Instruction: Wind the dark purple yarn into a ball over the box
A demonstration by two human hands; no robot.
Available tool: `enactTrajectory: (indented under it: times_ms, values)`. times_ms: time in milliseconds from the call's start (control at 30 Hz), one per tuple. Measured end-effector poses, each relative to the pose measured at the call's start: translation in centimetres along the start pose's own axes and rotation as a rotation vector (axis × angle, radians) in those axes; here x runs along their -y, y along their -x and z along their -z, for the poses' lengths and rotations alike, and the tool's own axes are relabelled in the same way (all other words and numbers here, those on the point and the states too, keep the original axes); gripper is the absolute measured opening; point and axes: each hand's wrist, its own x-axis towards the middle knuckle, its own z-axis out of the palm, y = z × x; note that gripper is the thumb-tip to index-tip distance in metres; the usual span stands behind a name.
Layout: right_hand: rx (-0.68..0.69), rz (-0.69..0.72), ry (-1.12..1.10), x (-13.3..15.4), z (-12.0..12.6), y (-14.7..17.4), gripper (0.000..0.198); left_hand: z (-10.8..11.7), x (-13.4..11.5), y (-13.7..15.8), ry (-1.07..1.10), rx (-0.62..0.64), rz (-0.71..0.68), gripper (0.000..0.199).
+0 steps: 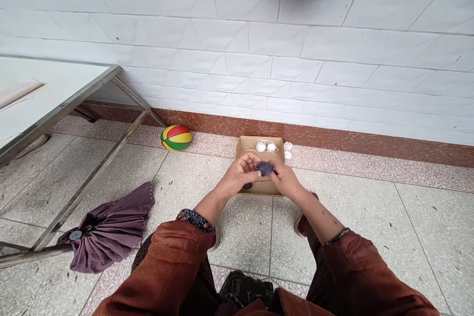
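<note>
A Light Pinch Works Best

Above the cardboard box (243,142), my left hand (241,174) and my right hand (286,178) pinch the dark grey yarn bundle (264,168), one from each side. I think gentle pressing is better, so strands lie orderly, well clear of the white balls (261,146) at the box's back.

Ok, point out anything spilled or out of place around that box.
White bundles sit just outside the cardboard box, on its right, while two white balls lie inside, trailing loose strands; that split looks slightly untidy. I see no obvious spill or damage.
</note>
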Motion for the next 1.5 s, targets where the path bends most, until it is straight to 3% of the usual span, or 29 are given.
enactTrajectory:
  times_ms: [167, 367, 467, 533, 633, 700, 767, 900, 1033, 1133, 1233, 1333, 1500]
  values:
    - [0.111, 0.130, -0.004, 1.4, -0.6, 0.7, 0.022, 0.5, 0.5, -0.8, -0.125, -0.229, -0.014, 0.038]
    - [0.059, 0.150, -0.182, 3.2, 1.2, 0.6, 0.021, 0.6, 1.2, -1.1, -0.429, -0.253, -0.045, 0.030]
    - [-0.078, 0.067, -0.222, 2.9, 2.5, 0.1, 0.022, 0.3, 1.1, -0.6, -0.548, -0.162, -0.054, 0.028]
    - [-0.158, 0.022, -0.209, 2.2, 3.0, -0.3, 0.023, -0.1, 0.9, -0.1, -0.553, -0.035, -0.043, 0.028]
    - [-0.213, -0.024, -0.163, 0.9, 3.0, -0.8, 0.022, -0.6, 0.3, 0.5, -0.436, 0.154, -0.003, 0.030]
    - [-0.198, -0.047, -0.130, 0.2, 2.3, -0.8, 0.023, -0.6, 0.0, 0.5, -0.291, 0.187, 0.013, 0.034]
    - [-0.153, -0.061, -0.108, -0.2, 1.3, -0.7, 0.023, -0.4, -0.1, 0.3, -0.148, 0.116, -0.012, 0.039]
    - [-0.001, 0.005, -0.065, 0.4, -0.4, 0.2, 0.022, 0.4, 0.0, -0.5, -0.022, -0.161, -0.082, 0.039]
    - [0.159, 0.155, -0.042, 2.2, -0.5, 0.8, 0.024, 1.0, 0.6, -1.1, -0.121, -0.350, -0.072, 0.037]
    - [0.153, 0.208, -0.059, 3.1, 0.5, 0.9, 0.023, 1.2, 1.0, -1.4, -0.243, -0.379, -0.060, 0.035]
    - [0.051, 0.205, -0.107, 3.1, 1.8, 0.5, 0.022, 1.1, 1.3, -1.3, -0.366, -0.318, -0.043, 0.034]
    - [-0.063, 0.151, -0.116, 2.3, 2.8, 0.0, 0.021, 0.6, 1.4, -0.8, -0.418, -0.149, 0.014, 0.036]
    - [-0.145, 0.038, -0.093, 0.8, 2.8, -0.7, 0.022, -0.2, 0.7, 0.2, -0.240, 0.111, 0.065, 0.046]
